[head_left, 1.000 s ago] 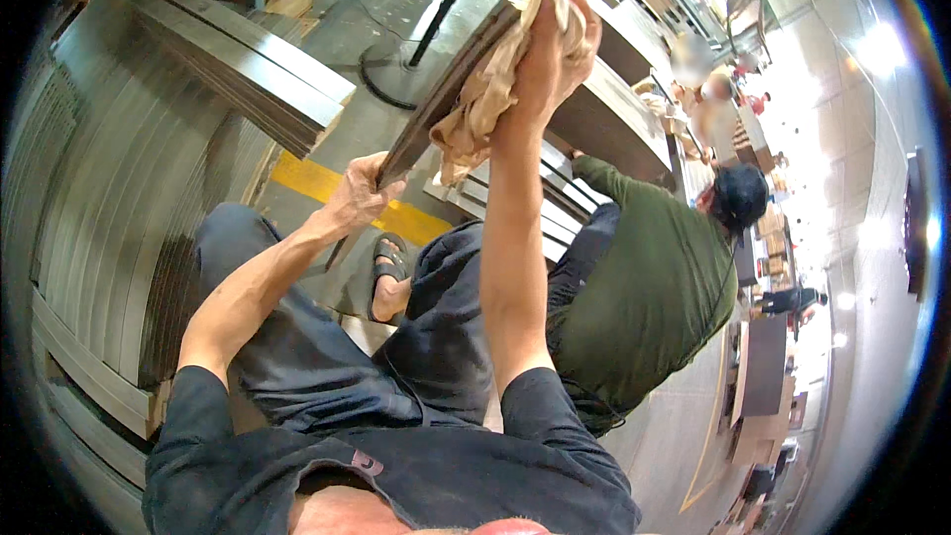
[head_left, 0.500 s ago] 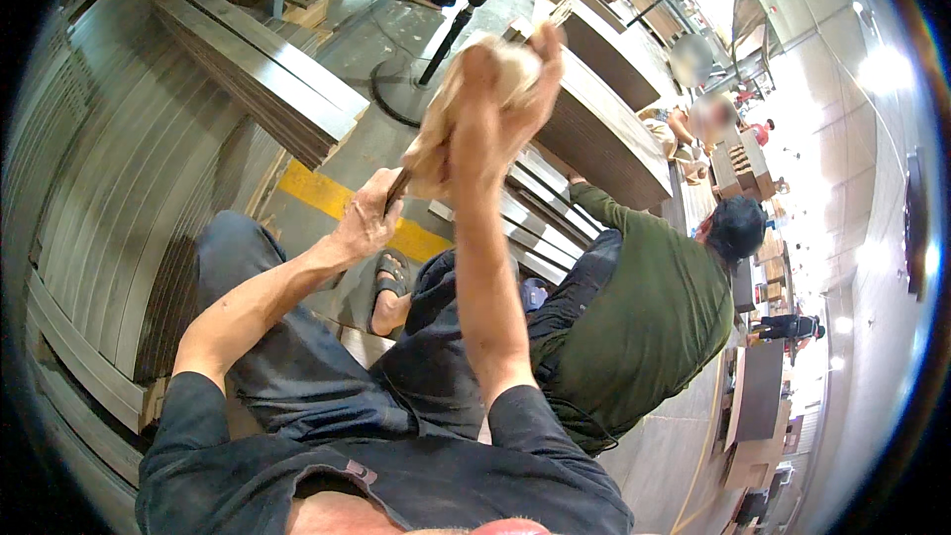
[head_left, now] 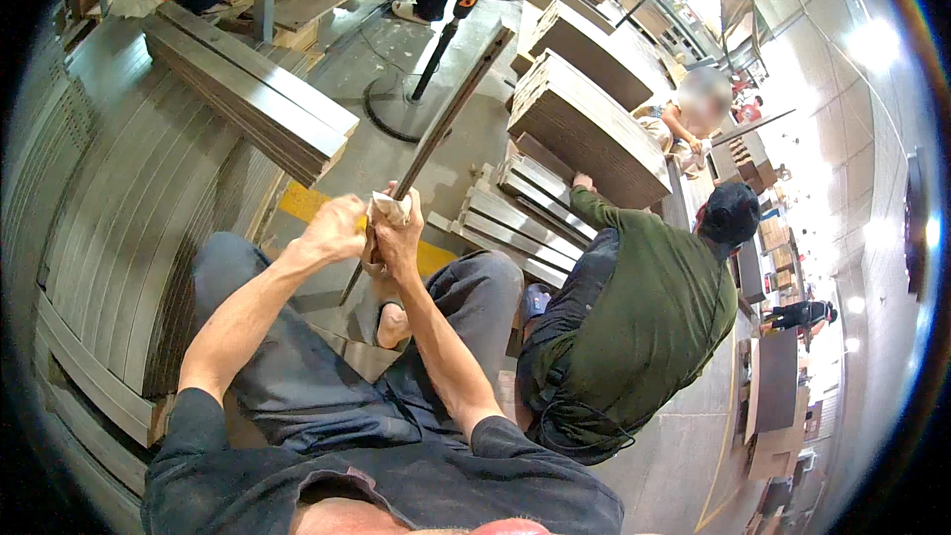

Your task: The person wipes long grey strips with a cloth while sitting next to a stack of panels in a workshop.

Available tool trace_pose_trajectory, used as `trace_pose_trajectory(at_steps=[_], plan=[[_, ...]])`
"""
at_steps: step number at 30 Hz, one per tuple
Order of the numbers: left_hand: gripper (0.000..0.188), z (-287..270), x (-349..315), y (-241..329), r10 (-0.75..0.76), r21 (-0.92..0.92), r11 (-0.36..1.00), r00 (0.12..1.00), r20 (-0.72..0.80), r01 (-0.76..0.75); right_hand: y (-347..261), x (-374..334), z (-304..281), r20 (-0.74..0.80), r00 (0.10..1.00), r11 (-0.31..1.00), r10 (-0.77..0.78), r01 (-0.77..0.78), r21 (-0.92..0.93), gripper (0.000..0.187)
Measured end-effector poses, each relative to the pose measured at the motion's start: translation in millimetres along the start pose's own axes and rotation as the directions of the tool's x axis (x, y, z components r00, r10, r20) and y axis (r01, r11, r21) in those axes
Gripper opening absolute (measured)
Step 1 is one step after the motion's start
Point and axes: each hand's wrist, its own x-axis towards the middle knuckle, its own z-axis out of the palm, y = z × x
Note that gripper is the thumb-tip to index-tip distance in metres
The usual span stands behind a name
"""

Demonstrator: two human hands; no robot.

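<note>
A long, narrow brown strip point(head_left: 458, 99) slants from above my knees up toward the fan. My right hand point(head_left: 398, 238) is closed on a crumpled pale cloth point(head_left: 388, 208), which is wrapped around the strip. Close to the strip's lower part, beside the cloth, is my left hand point(head_left: 332, 230). Motion smears its fingers, so I cannot make out whether they grip the strip. Below both hands the strip's lower end sticks out between my legs.
Stacked boards point(head_left: 253, 89) rise at the left. More board stacks point(head_left: 584, 129) and pale strips point(head_left: 525, 228) lie to the right. A co-worker in a green shirt point(head_left: 634, 327) sits close on my right. A standing fan point(head_left: 436, 59) is ahead.
My right hand and the cloth have come down along the strip toward my left hand, baring its upper length. My left hand has shifted slightly left and down. The co-worker's arm remains extended.
</note>
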Motion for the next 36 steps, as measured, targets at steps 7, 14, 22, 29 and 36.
trace_pose_trajectory(at_steps=[7, 14, 22, 29, 36], plan=[[0.043, -34, -26, 65, 0.088, -0.396, 0.837, 0.805, -0.586, -0.379, -78, -21, 29, 0.162, 0.942, 0.932, -0.295, 0.321, -0.171, 0.047], [0.038, -86, -48, 117, -0.059, -0.567, 0.632, 0.696, -0.715, -0.528, -99, -13, 34, 0.268, 0.778, 0.791, -0.568, 0.606, -0.082, 0.065], [0.031, -122, -46, 146, -0.173, -0.688, 0.448, 0.7, -0.693, -0.571, -106, -9, 7, 0.395, 0.768, 0.836, -0.504, 0.549, 0.0, 0.071], [0.022, -69, -41, 112, -0.152, -0.664, 0.577, 0.736, -0.66, -0.476, -137, -14, 7, 0.293, 0.9, 0.868, -0.324, 0.16, 0.47, 0.064], [0.02, -59, -32, 112, -0.221, -0.69, 0.651, 0.79, -0.572, -0.318, -128, -4, -4, 0.103, 0.931, 0.932, -0.35, 0.334, 0.143, 0.056]])
